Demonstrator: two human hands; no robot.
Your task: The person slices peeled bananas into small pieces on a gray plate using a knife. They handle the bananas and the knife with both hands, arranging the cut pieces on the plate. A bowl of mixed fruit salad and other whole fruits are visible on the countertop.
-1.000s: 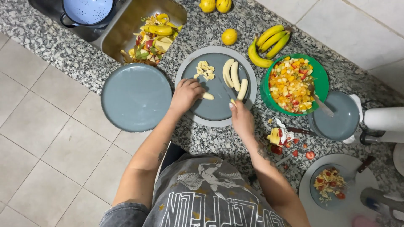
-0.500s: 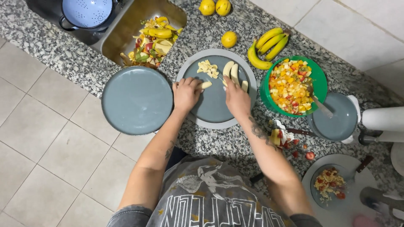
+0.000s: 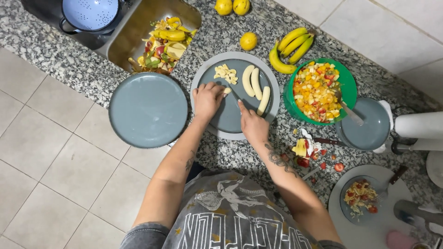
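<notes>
Over the grey plate [image 3: 226,121] on the granite surface [image 3: 258,152], left hand [image 3: 207,98] pins a banana piece [image 3: 226,91] under its fingertips; right hand [image 3: 253,125] is clenched on a knife [image 3: 234,94] just beside it. Beyond the grip: banana slices [image 3: 226,73], three peeled bananas [image 3: 255,85].

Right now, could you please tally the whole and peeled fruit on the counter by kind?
Unpeeled bananas: 3
Peeled bananas on the grey plate: 3
Round yellow fruits: 3
Total: 9
</notes>
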